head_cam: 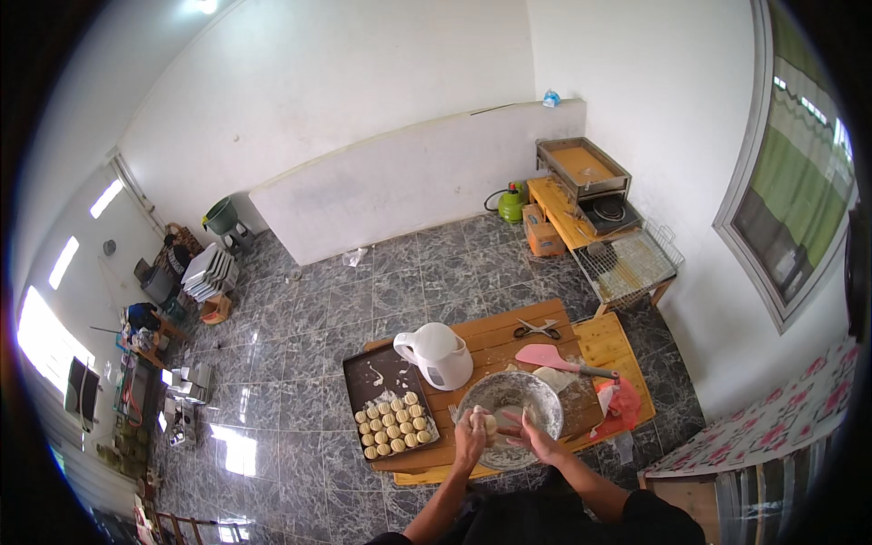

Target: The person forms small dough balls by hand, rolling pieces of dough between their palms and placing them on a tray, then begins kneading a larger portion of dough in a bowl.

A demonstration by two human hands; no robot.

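My left hand (469, 440) is closed around a lump of pale dough (488, 427) above the left side of a large bowl (553, 402). The bowl's inner wall is smeared with flour. My right hand (536, 439) is over the bowl's right side with its fingers apart, and whitish residue coats its fingertips. To the left, a dark baking tray (354, 378) carries rows of round, ridged dough pieces (394, 428) at its near end. White smears mark the tray's far part. A fork (453, 411) lies beside the bowl, partly hidden.
On the wooden table (501, 334) stand a white electric kettle (443, 357), scissors (537, 330) and a pink spatula (545, 355). A red plastic bag (623, 403) lies at right. Beyond are a wire rack (627, 266) and a green gas cylinder (510, 204). A person (178, 257) is far left.
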